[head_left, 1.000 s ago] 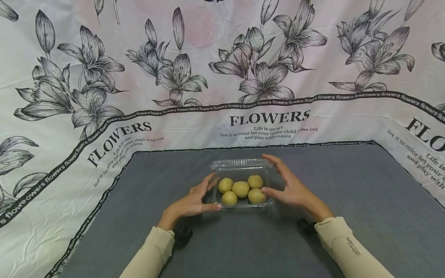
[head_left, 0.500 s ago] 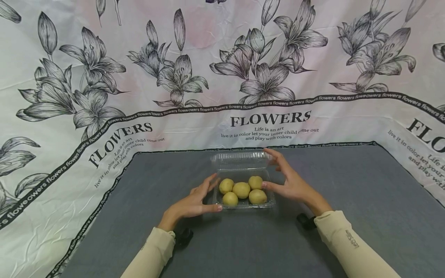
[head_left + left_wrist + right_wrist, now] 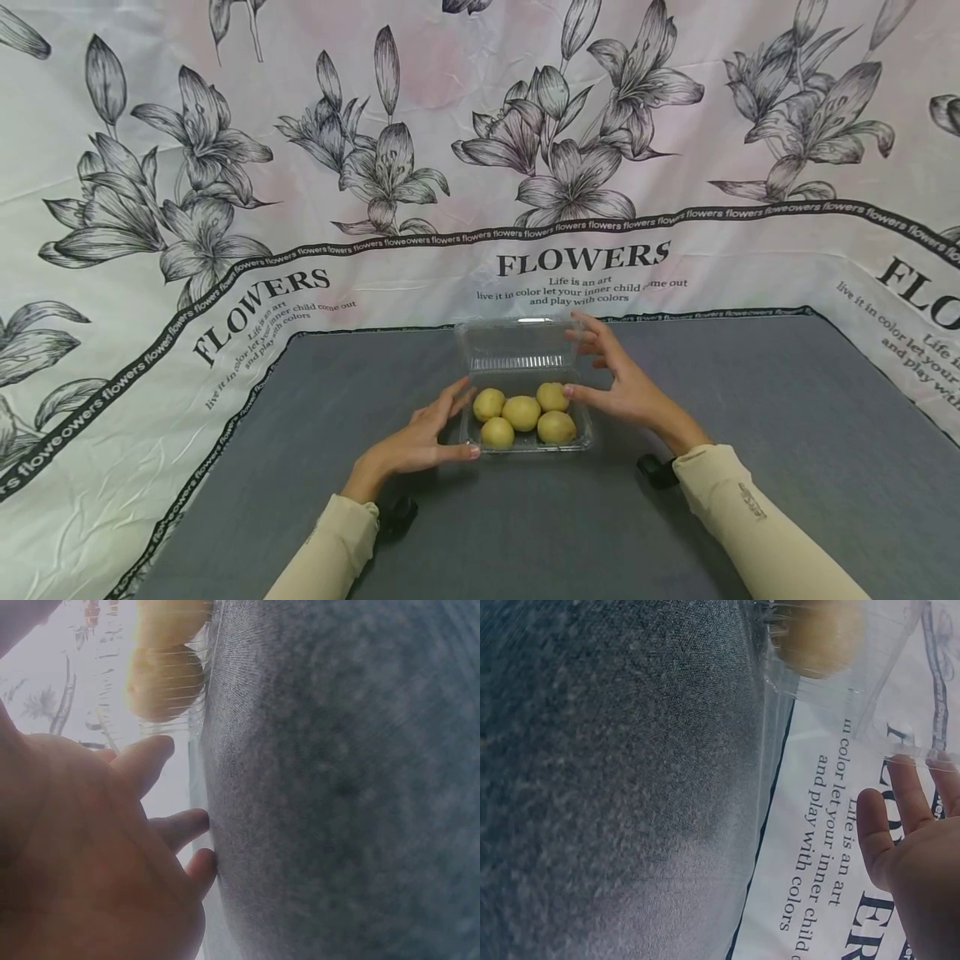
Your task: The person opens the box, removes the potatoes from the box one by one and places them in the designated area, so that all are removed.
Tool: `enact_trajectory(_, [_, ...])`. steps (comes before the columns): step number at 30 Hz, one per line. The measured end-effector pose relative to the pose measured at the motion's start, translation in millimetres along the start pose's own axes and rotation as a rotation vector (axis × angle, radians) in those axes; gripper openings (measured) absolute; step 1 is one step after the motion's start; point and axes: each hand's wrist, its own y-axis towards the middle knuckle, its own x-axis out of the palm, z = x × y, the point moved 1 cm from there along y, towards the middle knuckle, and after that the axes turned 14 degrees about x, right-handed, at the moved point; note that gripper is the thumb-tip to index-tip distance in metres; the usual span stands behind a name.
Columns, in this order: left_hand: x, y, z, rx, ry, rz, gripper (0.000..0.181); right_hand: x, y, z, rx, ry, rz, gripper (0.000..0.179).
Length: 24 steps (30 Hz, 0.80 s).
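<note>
A clear plastic clamshell box [image 3: 534,448] sits on the grey tabletop, holding several roundish yellow pieces of produce [image 3: 521,413]. Its hinged lid [image 3: 513,340] stands raised at the back. My left hand [image 3: 412,442] rests against the box's left side, thumb at the near left corner and fingers spread farther back. In the left wrist view, the fingers of that hand reach out below the box wall. My right hand [image 3: 630,390] is at the right side, its straight fingertips touching the lid's edge while the thumb extends over the right rim. The right wrist view shows fingertips [image 3: 904,766] right at the lid edge.
Grey cloth covers the table [image 3: 375,375]. A white floral-printed fabric [image 3: 585,275] with lettering rises behind and at both sides. Dark wrist devices [image 3: 658,472] sit under both forearms, below the rolled cream sleeves [image 3: 746,508].
The lid has swung, its top edge now higher in the head view and more of its panel showing. My right fingers have moved upward with it. The left hand stays at its side.
</note>
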Motion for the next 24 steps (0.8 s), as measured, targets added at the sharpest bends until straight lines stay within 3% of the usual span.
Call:
enact_trajectory(13, [0.8, -1.1, 0.3, -0.006, -0.003, -0.004, 0.106, 1, 8.5, 2, 0.082, 0.063, -0.022, 0.1])
enact_trajectory(24, [0.4, -1.7, -1.0, -0.012, 0.0, -0.01, 0.107, 2, 18.9, 10, 0.091, 0.119, -0.024, 0.098])
